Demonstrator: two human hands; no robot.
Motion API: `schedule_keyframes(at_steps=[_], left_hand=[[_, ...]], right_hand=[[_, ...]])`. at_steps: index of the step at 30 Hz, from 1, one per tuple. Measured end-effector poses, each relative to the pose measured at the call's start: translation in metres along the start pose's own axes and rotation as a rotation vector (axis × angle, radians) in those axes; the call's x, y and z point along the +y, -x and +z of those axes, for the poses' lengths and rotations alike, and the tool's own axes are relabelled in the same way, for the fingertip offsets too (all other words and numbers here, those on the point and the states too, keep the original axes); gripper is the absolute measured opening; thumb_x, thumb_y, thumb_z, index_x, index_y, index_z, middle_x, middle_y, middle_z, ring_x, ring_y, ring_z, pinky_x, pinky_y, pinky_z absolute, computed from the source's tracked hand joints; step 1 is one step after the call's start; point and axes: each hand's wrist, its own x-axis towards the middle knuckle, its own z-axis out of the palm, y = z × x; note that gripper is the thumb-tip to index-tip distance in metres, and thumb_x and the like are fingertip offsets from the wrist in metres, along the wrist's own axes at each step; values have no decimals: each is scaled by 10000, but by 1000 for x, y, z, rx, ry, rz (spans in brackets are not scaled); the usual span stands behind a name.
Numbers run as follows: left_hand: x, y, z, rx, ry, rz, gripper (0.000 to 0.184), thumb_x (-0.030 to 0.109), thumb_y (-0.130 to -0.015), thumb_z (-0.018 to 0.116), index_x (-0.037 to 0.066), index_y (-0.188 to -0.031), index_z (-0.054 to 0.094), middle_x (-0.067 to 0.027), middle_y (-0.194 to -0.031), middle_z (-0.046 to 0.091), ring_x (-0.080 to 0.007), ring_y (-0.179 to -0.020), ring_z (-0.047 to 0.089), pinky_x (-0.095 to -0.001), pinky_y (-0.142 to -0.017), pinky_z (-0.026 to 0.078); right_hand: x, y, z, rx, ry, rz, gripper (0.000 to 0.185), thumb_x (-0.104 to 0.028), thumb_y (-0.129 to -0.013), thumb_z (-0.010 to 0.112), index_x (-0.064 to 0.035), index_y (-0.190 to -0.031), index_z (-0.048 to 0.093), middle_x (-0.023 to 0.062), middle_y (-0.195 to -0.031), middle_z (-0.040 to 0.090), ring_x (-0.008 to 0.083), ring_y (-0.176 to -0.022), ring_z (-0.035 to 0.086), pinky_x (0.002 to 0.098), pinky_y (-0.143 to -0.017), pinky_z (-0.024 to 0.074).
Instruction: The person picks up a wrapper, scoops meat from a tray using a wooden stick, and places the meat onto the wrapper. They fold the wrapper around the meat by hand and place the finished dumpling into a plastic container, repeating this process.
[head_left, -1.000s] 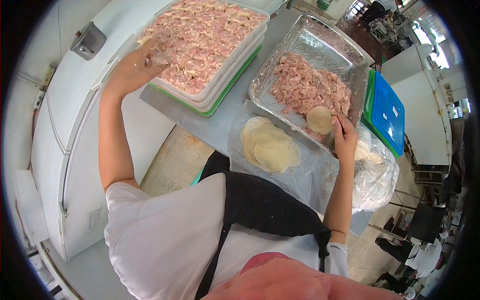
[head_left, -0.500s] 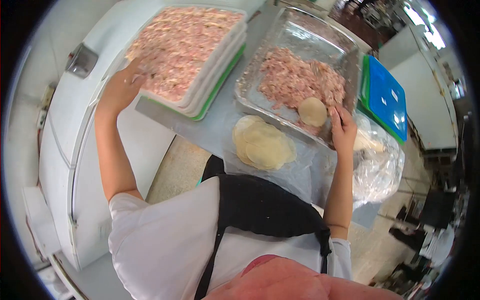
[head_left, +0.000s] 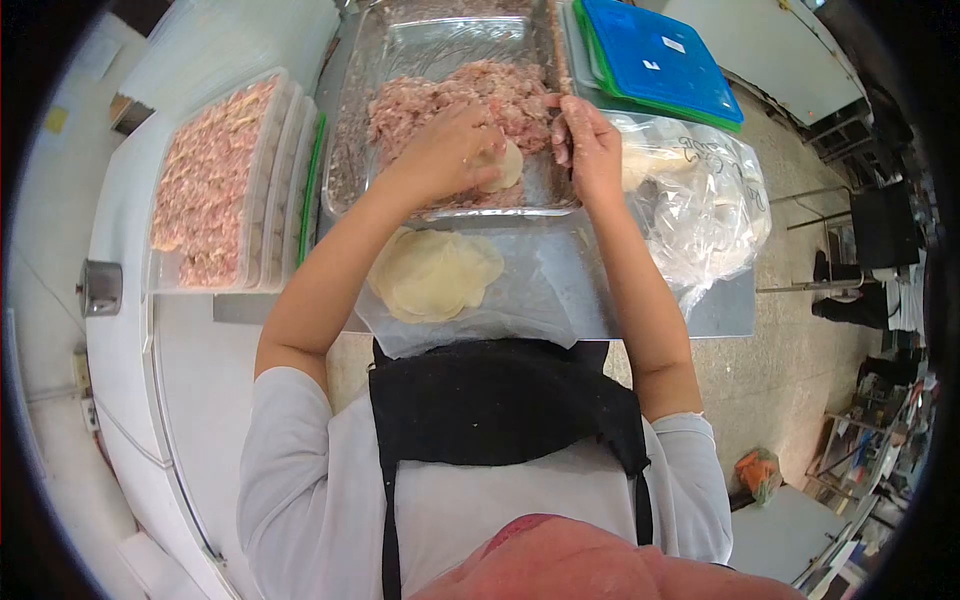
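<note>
A steel tray (head_left: 450, 210) holds a mound of minced meat (head_left: 420, 95). My left hand (head_left: 450, 155) is over the tray's near part, its fingers closed on a round pale wrapper (head_left: 507, 168). At the tray's right side is my right hand (head_left: 590, 145), fingers curled; what it grips, if anything, is too small to make out. A stack of round wrappers (head_left: 435, 275) lies on a plastic sheet (head_left: 530, 290) in front of the tray.
Stacked containers (head_left: 210, 185) of filled pieces stand on the left. On the right are blue and green lids (head_left: 660, 60) and a clear plastic bag (head_left: 700, 205). A metal pot (head_left: 101, 288) sits at far left. Part of a person (head_left: 905, 300) shows at far right.
The view has turned toward the tray. My left hand has moved from the filled container to the tray and taken the wrapper, which my right hand held before.
</note>
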Motion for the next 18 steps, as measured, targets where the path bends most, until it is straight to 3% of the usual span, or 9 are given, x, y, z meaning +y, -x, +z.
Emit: schedule_keyframes(at_steps=[2,6,9,12,14,15,17,18], left_hand=[[-5,-7,20,-44,3,-8,266,234,-747,725,64,-936,647,-111,-951,548,-320,-971,553,-420,-855,452],[-6,-13,28,-146,31,-48,228,212,-763,703,59,-922,649,-106,-960,550,-316,-963,547,-417,-866,448],[-13,-12,27,-104,-9,-8,218,213,-782,690,70,-944,656,-121,-955,567,-308,-944,566,-404,-858,454],[-30,-4,14,43,238,-92,196,215,-829,668,79,-970,669,-98,-994,616,-257,-938,601,-377,-827,472],[-47,13,1,232,830,-384,216,211,-895,620,48,-1036,638,-87,-1094,629,-233,-976,611,-359,-845,492],[-53,24,-7,242,833,-388,216,211,-895,620,48,-1036,638,-87,-1094,629,-233,-976,611,-359,-845,492],[-56,48,-27,525,1812,-553,318,154,-954,549,-22,-1220,544,-100,-1179,617,-203,-1097,598,-355,-936,494],[-51,55,-34,536,1813,-553,318,154,-954,549,-22,-1220,544,-100,-1179,617,-203,-1097,598,-355,-936,494]], right_hand=[[1,-1,-1,-40,10,-26,283,-258,-994,535,-8,-1046,659,-22,-647,510,58,-494,421,206,-452,318],[0,-1,-1,-57,-26,-13,272,-246,-990,543,-9,-1050,662,-20,-653,515,56,-506,427,203,-461,328],[0,-1,-2,-58,-34,5,272,-247,-989,547,-10,-1059,662,-22,-654,514,54,-512,428,203,-465,328],[0,1,-1,-48,-14,-30,278,-245,-991,542,-3,-1063,659,-23,-655,515,52,-510,424,202,-464,327],[1,4,1,-51,71,-51,278,-238,-994,539,0,-1080,655,-27,-656,508,42,-514,416,195,-467,320],[1,5,3,-51,153,-79,278,-230,-997,535,2,-1096,652,-32,-657,501,32,-519,408,189,-469,313],[-2,4,1,-129,225,-27,280,-223,-989,545,8,-1110,647,-11,-667,536,68,-534,455,216,-488,349],[-3,2,-1,-197,295,27,285,-216,-981,555,14,-1124,643,10,-676,572,104,-548,502,244,-506,385]])
